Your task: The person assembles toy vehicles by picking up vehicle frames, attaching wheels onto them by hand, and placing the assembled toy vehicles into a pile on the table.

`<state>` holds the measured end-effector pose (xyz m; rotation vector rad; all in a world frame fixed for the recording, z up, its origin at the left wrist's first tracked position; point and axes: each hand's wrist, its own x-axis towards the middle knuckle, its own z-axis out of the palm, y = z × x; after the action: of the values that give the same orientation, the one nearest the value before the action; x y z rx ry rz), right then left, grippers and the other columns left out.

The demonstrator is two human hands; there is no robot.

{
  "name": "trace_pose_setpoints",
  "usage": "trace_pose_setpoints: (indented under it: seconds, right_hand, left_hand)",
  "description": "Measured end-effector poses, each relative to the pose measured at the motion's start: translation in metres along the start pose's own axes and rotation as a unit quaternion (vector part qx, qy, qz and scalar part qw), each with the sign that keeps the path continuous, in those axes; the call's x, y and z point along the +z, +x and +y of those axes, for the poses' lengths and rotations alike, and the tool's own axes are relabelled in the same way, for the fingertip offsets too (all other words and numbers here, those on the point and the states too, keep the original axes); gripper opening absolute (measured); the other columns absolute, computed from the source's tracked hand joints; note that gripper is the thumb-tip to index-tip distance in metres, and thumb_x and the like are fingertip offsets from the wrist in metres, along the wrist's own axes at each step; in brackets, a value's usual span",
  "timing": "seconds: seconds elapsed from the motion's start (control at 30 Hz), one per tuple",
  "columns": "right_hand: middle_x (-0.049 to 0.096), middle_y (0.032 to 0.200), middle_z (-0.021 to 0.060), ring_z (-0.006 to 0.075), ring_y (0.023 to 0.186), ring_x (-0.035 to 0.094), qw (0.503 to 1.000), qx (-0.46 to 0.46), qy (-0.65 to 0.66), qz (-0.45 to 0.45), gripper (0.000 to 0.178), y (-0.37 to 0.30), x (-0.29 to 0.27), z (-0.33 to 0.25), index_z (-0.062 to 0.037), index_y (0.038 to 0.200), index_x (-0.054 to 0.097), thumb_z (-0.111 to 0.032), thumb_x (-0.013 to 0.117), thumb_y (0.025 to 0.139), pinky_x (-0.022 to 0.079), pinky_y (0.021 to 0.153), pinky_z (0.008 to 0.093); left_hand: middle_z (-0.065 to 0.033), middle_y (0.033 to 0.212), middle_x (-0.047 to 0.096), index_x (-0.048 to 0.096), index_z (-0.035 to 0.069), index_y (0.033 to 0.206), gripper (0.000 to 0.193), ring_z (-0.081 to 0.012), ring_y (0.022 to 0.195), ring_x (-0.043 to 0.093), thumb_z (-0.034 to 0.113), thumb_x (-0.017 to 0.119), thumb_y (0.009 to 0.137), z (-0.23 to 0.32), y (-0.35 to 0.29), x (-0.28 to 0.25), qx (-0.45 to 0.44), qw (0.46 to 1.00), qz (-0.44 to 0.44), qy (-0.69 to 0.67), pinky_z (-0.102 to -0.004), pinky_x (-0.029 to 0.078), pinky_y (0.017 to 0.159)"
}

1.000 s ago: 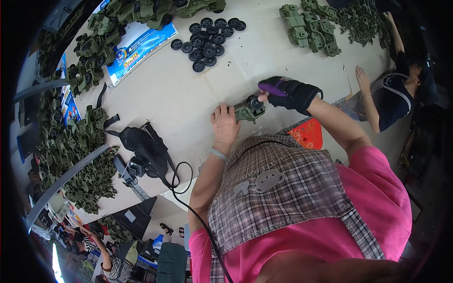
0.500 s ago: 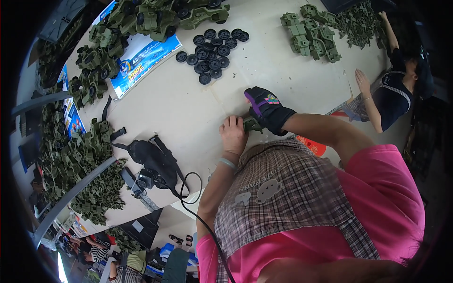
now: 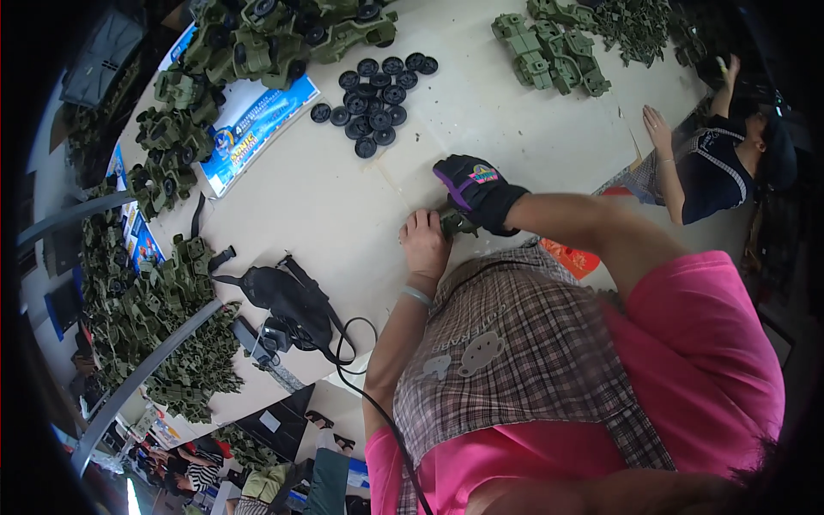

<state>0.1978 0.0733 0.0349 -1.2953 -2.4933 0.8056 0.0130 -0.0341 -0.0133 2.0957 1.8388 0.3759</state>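
At the near edge of the table, my bare left hand [image 3: 425,244] curls its fingers around a green toy vehicle body [image 3: 455,224]. My right hand [image 3: 475,190], in a black and purple glove, presses over the same piece from its far right side, fingers bent. Much of the vehicle body is hidden by both hands. Beyond them lies a cluster of black toy wheels [image 3: 375,103]. Farther off to the right, several green vehicle bodies [image 3: 552,56] sit side by side.
Green vehicles with black wheels [image 3: 283,39] are heaped at the far left over blue printed sheets [image 3: 257,129]. More green parts [image 3: 163,318] pile up at left. A black bag [image 3: 287,305] with a cable lies near my left arm. Another person [image 3: 708,163] works at right.
The whole view has shifted slightly. My gloved right hand has tilted a little to the left over the vehicle body, while the left keeps its hold. The other person's far hand has moved.
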Motion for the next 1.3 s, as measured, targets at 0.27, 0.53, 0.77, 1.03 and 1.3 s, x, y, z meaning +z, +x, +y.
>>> trace_pose_setpoints:
  seconds: [0.27,0.53,0.77,1.03,1.3]
  right_hand:
    - [0.058,0.088,0.0047,0.0155,0.083,0.057,0.876,0.312,0.367,0.023,0.014,-0.034,-0.001,0.016,-0.0067,0.107,0.058,-0.020,0.057,0.106,0.050,0.074,0.0348]
    - [0.059,0.142,0.0257,0.0451,0.133,0.054,0.980,-0.057,-0.101,0.164,0.059,0.136,-0.054,0.112,-0.0069,0.148,0.054,-0.019,0.070,0.093,0.045,0.113,0.0517]
    - [0.070,0.111,0.0186,0.0406,0.107,0.067,0.977,-0.005,-0.201,0.068,0.027,0.214,-0.056,0.104,-0.0085,0.114,0.065,-0.019,0.068,0.089,0.056,0.090,0.0512]
    - [0.068,0.106,0.0054,0.0174,0.086,0.062,0.902,0.166,0.398,-0.021,0.036,0.117,-0.066,0.080,-0.0087,0.127,0.064,-0.030,0.072,0.099,0.052,0.081,0.0346]
    - [0.070,0.103,0.0030,0.0124,0.097,0.066,0.861,0.191,0.462,-0.087,0.030,-0.010,-0.033,0.026,-0.0042,0.118,0.069,-0.029,0.073,0.103,0.055,0.083,0.0312]
  left_hand:
    - [-0.0164,0.168,0.034,0.052,0.024,0.155,0.076,-0.0461,0.157,0.028,0.014,0.079,0.085,-0.007,0.023,-0.024,-0.001,0.988,0.028,0.152,-0.0790,0.019,0.119]
    - [-0.0270,0.163,0.031,0.028,0.001,0.164,0.087,-0.0473,0.152,0.032,-0.001,0.070,0.088,0.007,0.006,-0.007,-0.194,0.947,0.082,-0.243,-0.0545,0.029,0.126]
    - [-0.0333,0.155,0.039,0.013,-0.004,0.165,0.116,-0.0495,0.142,0.044,0.023,0.091,0.083,0.042,0.003,0.019,-0.306,0.899,0.097,-0.298,-0.0518,0.042,0.118]
    - [-0.0301,0.131,0.065,0.010,0.008,0.167,0.119,-0.0477,0.116,0.068,0.027,0.086,0.078,0.053,-0.007,0.022,-0.262,0.919,-0.023,-0.294,-0.0514,0.057,0.096]
    - [-0.0265,0.124,0.068,0.014,0.008,0.165,0.117,-0.0440,0.112,0.071,0.028,0.087,0.076,0.057,-0.002,0.020,-0.232,0.936,-0.019,-0.263,-0.0488,0.058,0.096]
